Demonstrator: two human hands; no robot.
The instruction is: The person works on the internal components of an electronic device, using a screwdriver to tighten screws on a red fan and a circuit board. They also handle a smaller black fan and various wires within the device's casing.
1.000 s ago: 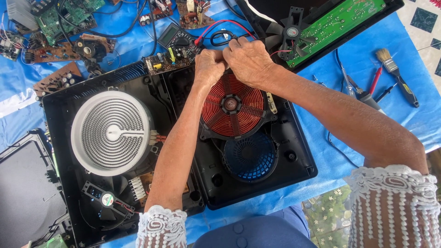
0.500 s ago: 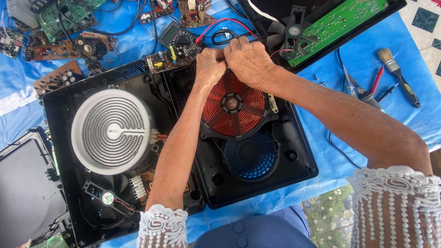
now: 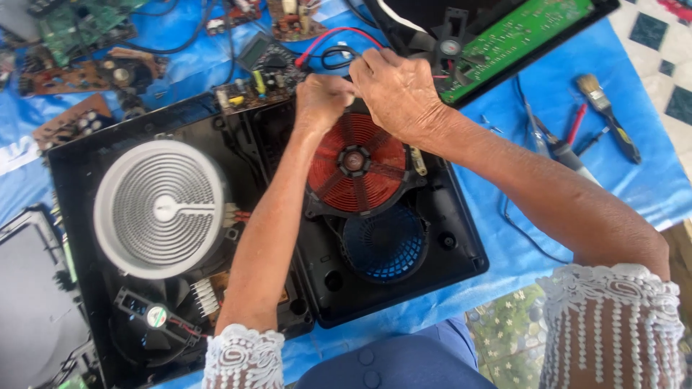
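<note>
An opened black cooker housing (image 3: pixel 461 238) lies before me with a red copper coil (image 3: pixel 357 162) and a blue fan (image 3: pixel 384 243) inside it. My left hand (image 3: pixel 322 97) and my right hand (image 3: pixel 395 90) are pressed together at the far edge of the coil, fingers curled over something small that stays hidden beneath them. Red and black wires (image 3: pixel 328 43) run off just beyond my fingers.
A second open cooker with a white spiral heating element (image 3: pixel 160 209) and a small black fan (image 3: pixel 153 317) lies to the left. Circuit boards (image 3: pixel 79 29), a green board (image 3: pixel 522 43), a brush (image 3: pixel 609 115), and screwdrivers (image 3: pixel 559 144) rest on the blue sheet (image 3: pixel 649 194).
Both hands stay at the far edge of the coil; they have shifted only slightly.
</note>
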